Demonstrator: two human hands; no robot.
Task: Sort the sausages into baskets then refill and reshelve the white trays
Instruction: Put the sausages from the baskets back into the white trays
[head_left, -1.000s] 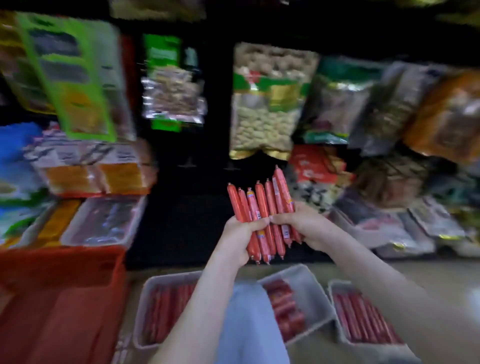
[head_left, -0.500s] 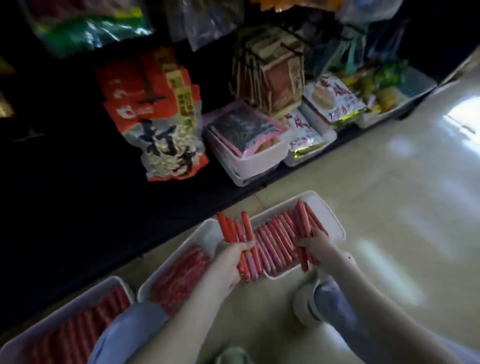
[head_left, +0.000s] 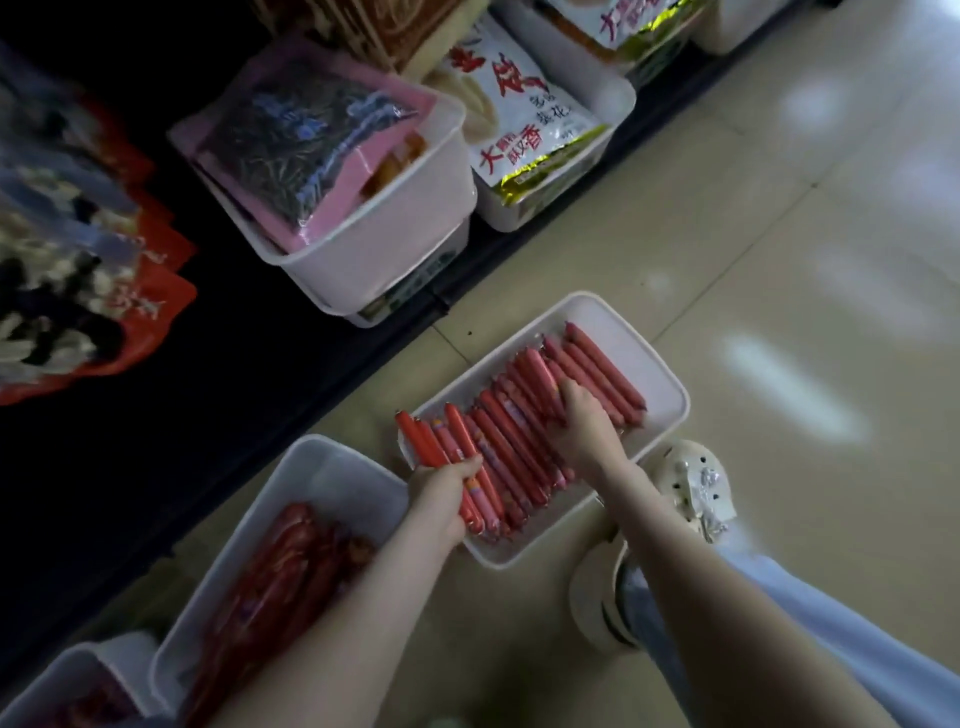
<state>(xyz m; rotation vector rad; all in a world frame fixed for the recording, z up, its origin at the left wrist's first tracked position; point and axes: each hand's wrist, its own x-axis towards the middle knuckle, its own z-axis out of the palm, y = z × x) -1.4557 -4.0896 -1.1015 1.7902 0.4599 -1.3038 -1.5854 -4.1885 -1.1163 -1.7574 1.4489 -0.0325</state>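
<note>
Left hand (head_left: 441, 488) was clamped round a bunch of red plastic-wrapped sausages (head_left: 452, 467) at the near end of the white rectangular plastic tray (head_left: 670, 379) on the floor, probably topping it up, while the right hand (head_left: 584, 421) pressed down, fingers together, tidying the row.

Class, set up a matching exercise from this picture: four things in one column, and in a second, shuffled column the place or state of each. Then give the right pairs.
Things
1. left hand
2. right hand
3. pink packet
4. white shoe

Places or states
A. lies in a white bin on the bottom shelf
B. stands on the tiled floor beside the full tray
C. grips a bunch of sausages at the near end of the full tray
D. rests fingers-down on the row of sausages in the full tray

Pairs: 1-C, 2-D, 3-A, 4-B
</note>
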